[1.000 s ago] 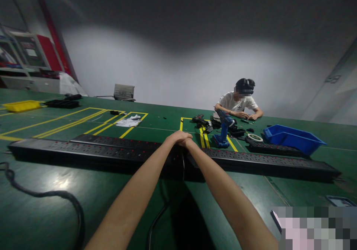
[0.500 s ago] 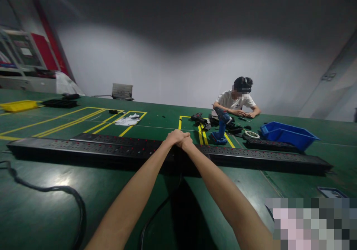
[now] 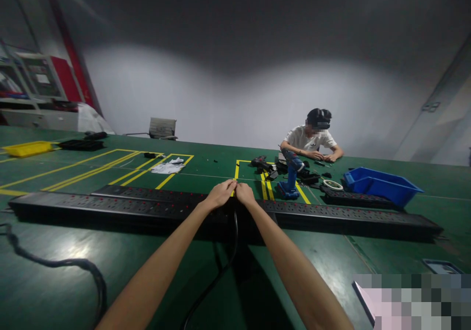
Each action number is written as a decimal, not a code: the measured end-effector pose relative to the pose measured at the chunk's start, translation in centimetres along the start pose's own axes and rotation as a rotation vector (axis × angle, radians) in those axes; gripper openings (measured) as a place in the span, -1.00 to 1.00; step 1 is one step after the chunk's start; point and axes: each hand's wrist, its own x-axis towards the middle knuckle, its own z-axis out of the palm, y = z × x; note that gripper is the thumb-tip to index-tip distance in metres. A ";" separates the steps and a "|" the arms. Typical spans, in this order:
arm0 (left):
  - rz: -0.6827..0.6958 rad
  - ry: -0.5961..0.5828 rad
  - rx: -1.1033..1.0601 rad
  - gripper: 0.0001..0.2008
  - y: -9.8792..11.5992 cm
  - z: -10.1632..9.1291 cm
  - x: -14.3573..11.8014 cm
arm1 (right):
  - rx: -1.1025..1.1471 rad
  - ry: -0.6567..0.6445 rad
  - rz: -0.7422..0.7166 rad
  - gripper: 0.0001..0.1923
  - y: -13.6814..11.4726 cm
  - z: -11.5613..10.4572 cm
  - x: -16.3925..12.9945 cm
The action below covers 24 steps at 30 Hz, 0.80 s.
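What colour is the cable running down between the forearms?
The cable is black; the head view shows it best.

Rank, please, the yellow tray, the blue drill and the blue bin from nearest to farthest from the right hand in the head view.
1. Blue drill: upright, beyond the right hand and to its right.
2. Blue bin: farther off to the right.
3. Yellow tray: at the view's far left.
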 end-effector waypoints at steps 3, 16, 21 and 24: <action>0.071 -0.008 -0.037 -0.58 -1.4 -0.6 -1.0 | 0.220 0.061 -0.020 -0.60 2.2 -0.8 0.3; 0.164 -0.018 0.003 -0.73 -1.4 0.4 -2.9 | -0.218 0.073 -0.005 -0.68 7.5 -1.2 -3.8; 0.203 0.027 0.186 -0.71 -0.6 0.3 -3.3 | -0.274 0.091 -0.052 -0.68 7.2 -1.3 -4.0; 0.222 0.025 0.253 -0.70 -0.2 0.3 -3.5 | -0.284 0.093 -0.056 -0.69 7.2 -1.3 -4.0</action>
